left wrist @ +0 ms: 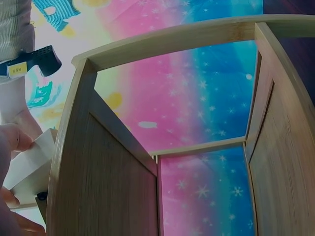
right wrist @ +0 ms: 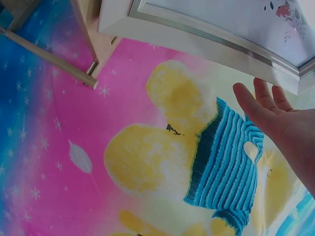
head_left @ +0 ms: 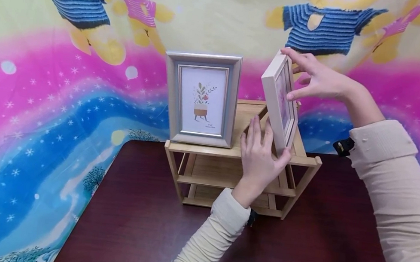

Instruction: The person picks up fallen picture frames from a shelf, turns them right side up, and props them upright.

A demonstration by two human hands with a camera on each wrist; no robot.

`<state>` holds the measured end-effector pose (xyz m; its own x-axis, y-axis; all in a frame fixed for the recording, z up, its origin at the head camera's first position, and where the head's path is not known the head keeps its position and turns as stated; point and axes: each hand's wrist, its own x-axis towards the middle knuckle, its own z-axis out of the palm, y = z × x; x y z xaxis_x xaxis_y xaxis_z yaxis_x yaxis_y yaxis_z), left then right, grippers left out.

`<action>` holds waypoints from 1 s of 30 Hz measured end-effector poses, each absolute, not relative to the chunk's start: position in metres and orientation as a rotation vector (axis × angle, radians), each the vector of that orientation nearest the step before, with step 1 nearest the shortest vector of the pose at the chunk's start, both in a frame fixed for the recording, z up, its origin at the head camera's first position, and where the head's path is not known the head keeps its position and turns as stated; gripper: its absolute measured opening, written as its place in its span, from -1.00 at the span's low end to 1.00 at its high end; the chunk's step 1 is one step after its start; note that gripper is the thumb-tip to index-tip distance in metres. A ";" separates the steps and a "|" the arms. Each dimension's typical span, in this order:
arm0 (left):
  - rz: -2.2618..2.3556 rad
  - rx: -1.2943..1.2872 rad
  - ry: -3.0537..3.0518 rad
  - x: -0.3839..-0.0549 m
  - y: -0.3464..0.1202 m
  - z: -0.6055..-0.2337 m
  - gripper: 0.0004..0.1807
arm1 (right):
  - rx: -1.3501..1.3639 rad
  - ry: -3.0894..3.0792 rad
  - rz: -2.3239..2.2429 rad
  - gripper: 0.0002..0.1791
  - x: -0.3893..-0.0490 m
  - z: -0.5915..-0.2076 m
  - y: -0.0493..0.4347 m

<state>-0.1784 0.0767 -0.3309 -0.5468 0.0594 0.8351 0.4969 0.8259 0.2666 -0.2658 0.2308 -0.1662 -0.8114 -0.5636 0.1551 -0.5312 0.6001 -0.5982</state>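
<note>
A cream picture frame (head_left: 276, 99) stands tilted and turned nearly edge-on atop a wooden rack (head_left: 215, 150). My right hand (head_left: 319, 76) holds its upper part, with a fingertip at the top corner and the thumb by the picture side. Low on the same frame, my left hand (head_left: 259, 158) grips the bottom, its fingers spread along the near side and its thumb at the lower corner. In the right wrist view, the frame's pale border (right wrist: 206, 44) shows above the fingers. A second, silver-grey picture frame (head_left: 232, 107) with a potted-plant print stands upright on the rack's left.
The rack has lower shelves (head_left: 225, 169) and stands on a dark reddish-brown table (head_left: 126, 216). Behind it hangs a colourful cloth (head_left: 82, 90) with teddy bears and snowflakes. A black strap device (head_left: 343, 147) sits at the right wrist.
</note>
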 end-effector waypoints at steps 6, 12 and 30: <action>-0.676 -0.473 -2.051 -0.182 0.070 -0.332 -0.24 | -0.987 2.772 -1.006 0.13 -0.268 -0.166 0.233; -0.718 -0.524 -2.024 -0.186 0.065 -0.333 -0.26 | -1.030 2.806 -0.899 0.18 -0.269 -0.164 0.239; -0.943 -0.697 -2.002 -0.195 0.049 -0.334 -0.25 | -1.021 2.812 -0.881 0.08 -0.274 -0.165 0.252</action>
